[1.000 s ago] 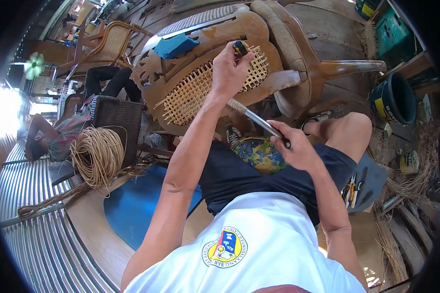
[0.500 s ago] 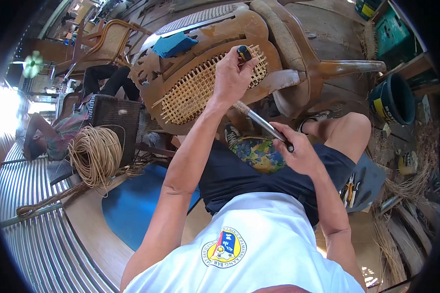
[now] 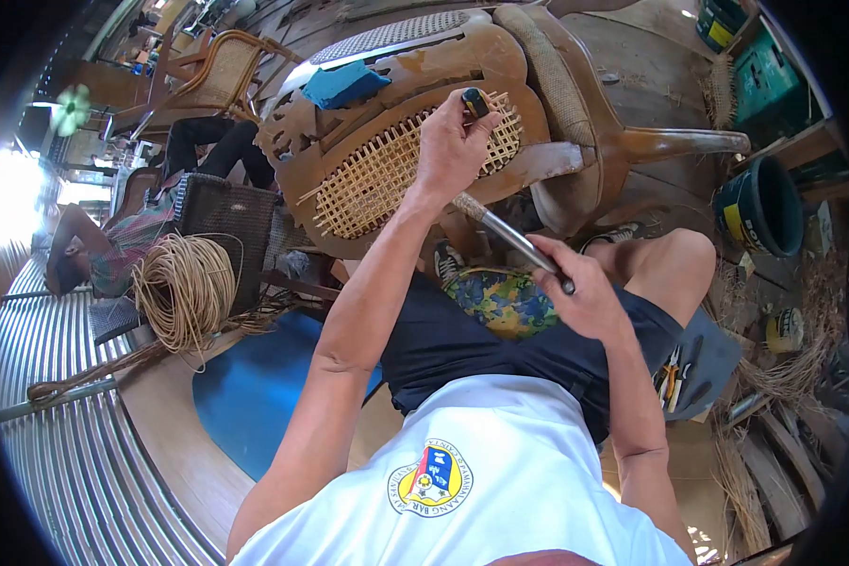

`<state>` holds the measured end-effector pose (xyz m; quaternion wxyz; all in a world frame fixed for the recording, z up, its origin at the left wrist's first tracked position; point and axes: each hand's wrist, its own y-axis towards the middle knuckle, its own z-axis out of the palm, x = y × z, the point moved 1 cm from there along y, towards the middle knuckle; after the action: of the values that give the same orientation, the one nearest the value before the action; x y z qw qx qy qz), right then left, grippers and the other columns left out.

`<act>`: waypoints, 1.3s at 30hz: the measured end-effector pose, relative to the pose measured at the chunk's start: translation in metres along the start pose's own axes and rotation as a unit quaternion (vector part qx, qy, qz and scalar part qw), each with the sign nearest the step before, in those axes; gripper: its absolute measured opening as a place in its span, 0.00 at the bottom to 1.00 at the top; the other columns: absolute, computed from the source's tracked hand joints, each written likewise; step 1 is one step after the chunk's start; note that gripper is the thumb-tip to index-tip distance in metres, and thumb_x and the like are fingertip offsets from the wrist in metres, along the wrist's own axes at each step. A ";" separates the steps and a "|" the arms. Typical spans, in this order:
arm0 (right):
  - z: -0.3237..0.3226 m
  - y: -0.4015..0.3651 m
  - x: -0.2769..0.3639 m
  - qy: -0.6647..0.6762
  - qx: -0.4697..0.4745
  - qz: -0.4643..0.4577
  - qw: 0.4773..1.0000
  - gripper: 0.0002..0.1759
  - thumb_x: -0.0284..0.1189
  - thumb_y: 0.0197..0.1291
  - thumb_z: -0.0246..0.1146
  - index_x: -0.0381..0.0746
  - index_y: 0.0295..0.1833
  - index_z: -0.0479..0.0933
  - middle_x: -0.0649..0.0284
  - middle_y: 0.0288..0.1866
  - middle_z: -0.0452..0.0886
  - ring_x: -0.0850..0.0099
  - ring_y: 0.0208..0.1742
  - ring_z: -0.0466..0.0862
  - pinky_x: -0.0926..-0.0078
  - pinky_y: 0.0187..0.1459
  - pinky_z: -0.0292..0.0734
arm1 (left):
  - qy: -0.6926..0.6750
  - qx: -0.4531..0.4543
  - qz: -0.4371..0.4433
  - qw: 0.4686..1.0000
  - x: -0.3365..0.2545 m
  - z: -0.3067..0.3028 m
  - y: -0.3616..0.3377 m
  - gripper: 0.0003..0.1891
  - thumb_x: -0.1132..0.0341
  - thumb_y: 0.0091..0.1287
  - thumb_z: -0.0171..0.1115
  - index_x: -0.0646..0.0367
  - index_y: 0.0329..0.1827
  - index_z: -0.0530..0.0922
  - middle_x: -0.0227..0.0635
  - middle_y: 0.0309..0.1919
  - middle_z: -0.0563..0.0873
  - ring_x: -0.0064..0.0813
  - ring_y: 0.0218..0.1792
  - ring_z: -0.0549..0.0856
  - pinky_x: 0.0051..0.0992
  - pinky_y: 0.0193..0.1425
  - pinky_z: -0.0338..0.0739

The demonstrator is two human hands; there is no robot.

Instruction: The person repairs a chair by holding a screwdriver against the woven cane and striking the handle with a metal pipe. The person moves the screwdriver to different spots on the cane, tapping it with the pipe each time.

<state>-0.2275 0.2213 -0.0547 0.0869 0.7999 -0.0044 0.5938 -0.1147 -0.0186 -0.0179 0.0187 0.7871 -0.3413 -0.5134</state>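
Cane weave (image 3: 377, 174) meets a black-handled tool (image 3: 474, 102) at its right edge, gripped by the left hand (image 3: 453, 141); the right hand (image 3: 580, 297) clasps a metal rod (image 3: 509, 236) slanting toward it.

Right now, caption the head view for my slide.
Left hand holds a black-handled tool at the chair's cane panel; right hand grips a metal rod.

Carved chair frame (image 3: 500, 57) ringing cane panel (image 3: 377, 179), metal rod (image 3: 509, 241) crossing below (near the knee (image 3: 679, 259)), open floor (image 3: 646, 47) beyond
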 end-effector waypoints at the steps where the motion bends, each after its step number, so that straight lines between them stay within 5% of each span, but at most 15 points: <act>1: 0.002 0.003 -0.006 -0.003 0.004 -0.003 1.000 0.25 0.22 0.72 0.64 0.33 0.73 0.76 0.50 0.43 0.86 0.63 0.40 0.89 0.68 0.46 0.81 | -0.014 -0.009 0.003 1.000 0.001 0.000 0.000 0.11 0.68 0.76 0.73 0.61 0.55 0.83 0.27 0.40 0.90 0.15 0.40 0.85 0.22 0.46 0.81; 3: 0.002 0.009 -0.013 0.011 -0.124 0.069 0.990 0.25 0.23 0.73 0.64 0.34 0.73 0.75 0.52 0.40 0.84 0.68 0.35 0.85 0.72 0.43 0.79 | -0.032 -0.016 0.007 0.999 0.001 -0.003 0.000 0.11 0.68 0.76 0.73 0.61 0.55 0.83 0.28 0.40 0.90 0.16 0.40 0.85 0.22 0.47 0.82; 11: 0.007 0.013 0.001 0.009 0.009 0.032 0.999 0.25 0.23 0.72 0.65 0.34 0.73 0.75 0.51 0.40 0.86 0.70 0.38 0.84 0.69 0.45 0.80 | 0.024 -0.013 -0.022 0.999 0.010 -0.003 0.013 0.12 0.68 0.75 0.74 0.62 0.55 0.83 0.29 0.40 0.91 0.16 0.42 0.86 0.23 0.48 0.82; 15: 0.014 0.019 -0.012 0.040 -0.144 0.040 0.988 0.24 0.26 0.75 0.64 0.34 0.74 0.75 0.62 0.38 0.81 0.77 0.37 0.78 0.74 0.43 0.77 | -0.055 -0.043 -0.005 0.998 0.007 -0.011 0.011 0.13 0.65 0.76 0.73 0.62 0.55 0.83 0.30 0.38 0.91 0.17 0.39 0.85 0.26 0.46 0.81; 20: 0.014 0.011 0.005 0.022 -0.005 0.073 0.997 0.24 0.27 0.76 0.64 0.35 0.74 0.75 0.63 0.38 0.80 0.77 0.36 0.76 0.76 0.42 0.76 | -0.004 -0.055 -0.016 0.998 0.003 -0.015 0.021 0.14 0.64 0.75 0.74 0.63 0.55 0.83 0.34 0.38 0.91 0.20 0.38 0.86 0.27 0.47 0.82; 24: 0.013 0.027 -0.010 0.023 -0.051 0.006 0.998 0.25 0.26 0.76 0.64 0.34 0.75 0.75 0.62 0.42 0.82 0.76 0.39 0.79 0.77 0.46 0.78 | 0.032 -0.033 -0.021 0.999 0.014 -0.007 0.031 0.15 0.62 0.74 0.75 0.63 0.55 0.83 0.36 0.39 0.92 0.23 0.39 0.87 0.29 0.48 0.83; 27: 0.015 0.027 -0.018 0.086 -0.118 0.074 0.986 0.25 0.25 0.76 0.63 0.33 0.75 0.75 0.61 0.43 0.82 0.76 0.41 0.80 0.78 0.46 0.78 | 0.019 -0.039 0.005 0.999 0.010 -0.012 0.036 0.15 0.62 0.74 0.75 0.63 0.53 0.84 0.35 0.38 0.92 0.23 0.38 0.87 0.29 0.46 0.82; 29: 0.014 0.022 -0.001 0.038 -0.109 0.026 0.993 0.25 0.24 0.75 0.63 0.33 0.75 0.75 0.62 0.42 0.82 0.77 0.39 0.79 0.78 0.44 0.78 | 0.001 -0.067 0.009 0.998 0.006 -0.019 0.039 0.15 0.62 0.73 0.76 0.62 0.53 0.84 0.35 0.35 0.91 0.23 0.36 0.87 0.28 0.44 0.82; 31: 0.014 0.019 0.007 0.032 0.000 0.085 0.996 0.24 0.23 0.75 0.63 0.33 0.74 0.76 0.64 0.39 0.82 0.78 0.37 0.78 0.78 0.42 0.77 | 0.018 -0.071 0.010 0.997 0.009 -0.018 0.040 0.14 0.61 0.74 0.75 0.61 0.53 0.84 0.34 0.34 0.90 0.22 0.34 0.86 0.28 0.42 0.82; 36: 0.017 0.034 -0.004 0.038 -0.007 0.048 0.998 0.24 0.23 0.75 0.63 0.33 0.74 0.76 0.65 0.37 0.80 0.80 0.34 0.76 0.79 0.39 0.75 | 0.068 -0.055 -0.004 0.996 0.013 -0.010 0.041 0.14 0.60 0.74 0.75 0.61 0.52 0.84 0.34 0.35 0.91 0.20 0.35 0.84 0.29 0.43 0.81; 38: 0.020 0.040 -0.013 0.062 -0.163 0.104 0.979 0.24 0.25 0.76 0.63 0.33 0.74 0.75 0.66 0.37 0.80 0.81 0.33 0.75 0.80 0.39 0.75 | 0.047 -0.056 -0.014 0.997 0.009 -0.014 0.039 0.14 0.60 0.74 0.75 0.61 0.52 0.84 0.34 0.36 0.91 0.20 0.36 0.85 0.29 0.44 0.81; 39: 0.020 0.040 -0.011 0.061 -0.164 0.103 0.979 0.24 0.25 0.76 0.63 0.33 0.74 0.75 0.66 0.37 0.80 0.81 0.33 0.75 0.80 0.39 0.75 | 0.027 -0.059 -0.025 0.998 0.008 -0.017 0.038 0.14 0.61 0.74 0.75 0.61 0.53 0.84 0.34 0.36 0.91 0.20 0.37 0.85 0.28 0.45 0.81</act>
<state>-0.2161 0.1780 -0.0655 0.1551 0.7322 -0.1785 0.6387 -0.1182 -0.0577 -0.0022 0.0615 0.8064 -0.2895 -0.5119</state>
